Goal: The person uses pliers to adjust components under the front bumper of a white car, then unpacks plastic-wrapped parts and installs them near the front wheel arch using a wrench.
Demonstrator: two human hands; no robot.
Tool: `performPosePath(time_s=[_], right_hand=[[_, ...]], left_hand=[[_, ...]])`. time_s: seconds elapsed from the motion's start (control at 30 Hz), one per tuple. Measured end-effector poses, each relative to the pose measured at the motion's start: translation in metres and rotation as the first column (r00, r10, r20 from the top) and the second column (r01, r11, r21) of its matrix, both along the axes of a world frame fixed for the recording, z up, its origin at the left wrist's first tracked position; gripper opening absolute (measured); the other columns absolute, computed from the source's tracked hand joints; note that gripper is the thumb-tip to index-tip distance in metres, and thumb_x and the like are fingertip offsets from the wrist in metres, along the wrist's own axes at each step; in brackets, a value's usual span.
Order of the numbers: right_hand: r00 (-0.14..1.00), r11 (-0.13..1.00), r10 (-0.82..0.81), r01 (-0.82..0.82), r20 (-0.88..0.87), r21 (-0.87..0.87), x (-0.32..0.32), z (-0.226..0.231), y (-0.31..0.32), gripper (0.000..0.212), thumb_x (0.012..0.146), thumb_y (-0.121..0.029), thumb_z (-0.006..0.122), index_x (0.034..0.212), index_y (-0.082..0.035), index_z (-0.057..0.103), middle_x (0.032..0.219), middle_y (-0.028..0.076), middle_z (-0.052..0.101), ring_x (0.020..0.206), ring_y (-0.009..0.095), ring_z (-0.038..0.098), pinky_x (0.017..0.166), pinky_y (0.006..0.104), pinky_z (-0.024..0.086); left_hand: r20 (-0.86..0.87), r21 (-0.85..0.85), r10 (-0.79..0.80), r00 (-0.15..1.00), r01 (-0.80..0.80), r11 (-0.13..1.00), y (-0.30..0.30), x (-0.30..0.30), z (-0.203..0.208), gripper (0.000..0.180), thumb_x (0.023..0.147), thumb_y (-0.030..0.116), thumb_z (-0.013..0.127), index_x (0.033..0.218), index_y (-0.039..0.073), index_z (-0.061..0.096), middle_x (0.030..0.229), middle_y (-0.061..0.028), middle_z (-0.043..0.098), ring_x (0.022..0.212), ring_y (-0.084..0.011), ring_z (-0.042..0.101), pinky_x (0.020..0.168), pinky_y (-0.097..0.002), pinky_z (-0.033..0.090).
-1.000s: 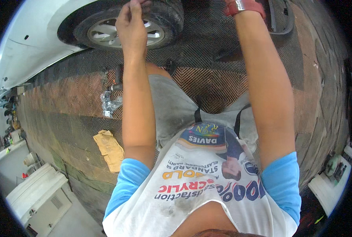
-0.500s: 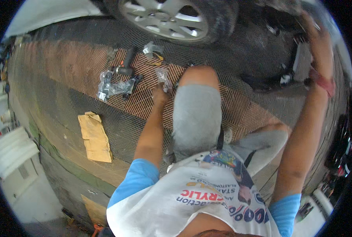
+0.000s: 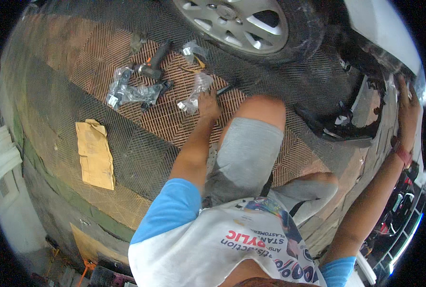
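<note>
My left hand is low over the brown grid mat, its fingers stretched forward at the right side of a crumpled clear plastic bag. Just past its fingertips lies a small dark slender piece, whose kind I cannot make out. On the far right, my right hand reaches up with extended fingers against the lower edge of a light car body panel. What its fingertips touch there is partly hidden. A black plastic car part curves across the floor left of this hand.
A car wheel stands ahead. A cordless drill, yellow-handled pliers and bagged parts lie on the mat. A creased brown paper envelope is at left. My bent knee rises between my arms.
My left hand has shifted rightward along the plastic bag toward the dark slender piece. My right hand stays up at the car's edge. The whole view has turned, bringing the body panel into sight.
</note>
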State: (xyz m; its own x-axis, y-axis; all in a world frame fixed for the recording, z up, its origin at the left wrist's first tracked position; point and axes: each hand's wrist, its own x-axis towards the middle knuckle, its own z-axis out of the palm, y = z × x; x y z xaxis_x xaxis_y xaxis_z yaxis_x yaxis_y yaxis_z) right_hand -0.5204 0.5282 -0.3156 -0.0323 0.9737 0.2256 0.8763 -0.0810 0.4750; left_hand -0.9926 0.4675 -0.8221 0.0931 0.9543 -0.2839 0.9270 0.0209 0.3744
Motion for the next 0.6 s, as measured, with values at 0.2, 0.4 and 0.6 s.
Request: performPosePath(time_s=[0.2, 0.4, 0.6], right_hand=[[0.114, 0.904, 0.11, 0.401, -0.987, 0.147, -0.104, -0.009, 0.005, 0.051, 0.1, -0.038, 0.057, 0.138, -0.004, 0.051, 0.114, 0.02, 0.066, 0.103, 0.032, 0.063, 0.09, 0.042, 0.051], [0.822, 0.897, 0.094, 0.174, -0.562, 0.405, -0.085, -0.028, 0.003, 0.063, 0.096, -0.047, 0.062, 0.115, 0.013, 0.064, 0.093, 0.021, 0.07, 0.089, 0.034, 0.066, 0.085, 0.0439, 0.05], [-0.816, 0.989, 0.145, 0.11, -0.56, 0.096, -0.095, -0.027, 0.009, 0.055, 0.091, -0.052, 0.066, 0.098, 0.002, 0.067, 0.067, 0.004, 0.054, 0.06, 0.012, 0.047, 0.054, 0.0255, 0.037]], left_hand=[[0.348, 0.358, 0.012, 0.937, -0.145, 0.922, 0.022, -0.033, 0.087, 0.055, 0.078, 0.015, 0.075, 0.125, -0.001, 0.052, 0.126, -0.0268, 0.054, 0.115, -0.0469, 0.053, 0.1, -0.0536, 0.043], [0.23, 0.861, -0.279, 0.932, -0.061, 0.505, 0.071, -0.086, 0.246, 0.067, 0.075, 0.02, 0.081, 0.129, 0.0, 0.047, 0.122, -0.0241, 0.053, 0.114, -0.043, 0.052, 0.099, -0.0492, 0.044], [0.02, 0.963, -0.457, 0.889, 0.105, 0.247, 0.108, -0.058, 0.425, 0.049, 0.09, 0.014, 0.066, 0.137, 0.01, 0.053, 0.134, -0.0162, 0.053, 0.117, -0.0363, 0.054, 0.103, -0.0452, 0.042]])
